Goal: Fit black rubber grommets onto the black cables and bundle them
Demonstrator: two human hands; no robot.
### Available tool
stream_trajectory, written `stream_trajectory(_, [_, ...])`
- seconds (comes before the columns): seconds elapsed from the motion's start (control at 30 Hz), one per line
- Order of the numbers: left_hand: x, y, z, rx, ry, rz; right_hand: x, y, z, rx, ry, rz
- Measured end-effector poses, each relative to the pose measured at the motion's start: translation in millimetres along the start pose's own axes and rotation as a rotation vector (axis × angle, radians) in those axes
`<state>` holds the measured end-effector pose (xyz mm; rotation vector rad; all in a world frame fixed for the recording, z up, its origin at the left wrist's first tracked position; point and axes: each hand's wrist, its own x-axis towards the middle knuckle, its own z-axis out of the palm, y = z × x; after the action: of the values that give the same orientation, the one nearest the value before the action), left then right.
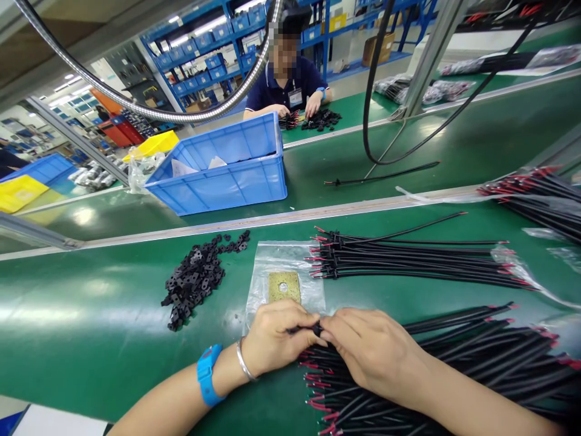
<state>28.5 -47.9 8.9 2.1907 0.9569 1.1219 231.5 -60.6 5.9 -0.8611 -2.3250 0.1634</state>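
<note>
Low in the middle of the frame, the left hand (272, 339) and the right hand (370, 351) are meeting fingertip to fingertip, both pinching a thin black cable (302, 330) between them. The cable is lying almost level, its long axis running left to right, its end pointing left into the left hand's fingers. The cable bundle (476, 363) is spreading beneath the right hand toward the lower right.

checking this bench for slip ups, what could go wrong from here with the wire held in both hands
The left hand and right hand pinch one black wire just over the loose wire bundle; dropped, it could vanish among the others. The right forearm crosses that bundle, so a sweep might drag wires out of place.
</note>
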Motion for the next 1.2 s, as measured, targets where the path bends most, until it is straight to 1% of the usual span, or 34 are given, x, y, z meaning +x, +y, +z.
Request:
stream_trajectory(0.07, [0, 1, 2.0, 0.013, 0.005, 0.020, 2, -1, 1, -0.012, 0.009, 0.002])
stream_trajectory(0.2, [4, 2, 2.3, 0.043, 0.029, -0.022, 8, 2, -2, -0.003, 0.029, 0.021])
stream_trajectory(0.37, [5, 2, -4.1, 0.038, 0.003, -0.078, 10, 10, -8, 0.022, 0.050, 0.012])
stream_trajectory(0.5, [3, 3, -6.2, 0.042, -0.010, -0.092, 10, 13, -8, 0.030, 0.054, -0.007])
stream_trajectory(0.6, [1, 3, -4.3, 0.071, -0.018, -0.059, 10, 13, -7, 0.031, 0.053, -0.011])
stream_trajectory(0.8, [1, -1, 0.6, 0.183, 0.043, 0.077, 9, 10, -2, 0.023, 0.022, -0.007])
stream_trajectory(0.9, [-1, -2, 2.5, 0.215, 0.023, 0.093, 8, 10, 0, 0.018, 0.003, -0.019])
stream_trajectory(1.0, [0, -2, 3.5, 0.241, 0.008, 0.096, 9, 14, -1, -0.022, 0.014, -0.058])
stream_trajectory(1.1, [7, -7, -4.3, 0.310, -0.040, 0.049, 10, 28, -8, -0.149, 0.029, -0.082])
stream_trajectory(1.17, [13, -16, -19.0, 0.411, -0.057, -0.034, 11, 41, -13, -0.275, 0.044, -0.042])
stream_trajectory(1.2, [15, -24, -29.5, 0.483, -0.049, -0.083, 10, 49, -14, -0.336, 0.051, 0.005])
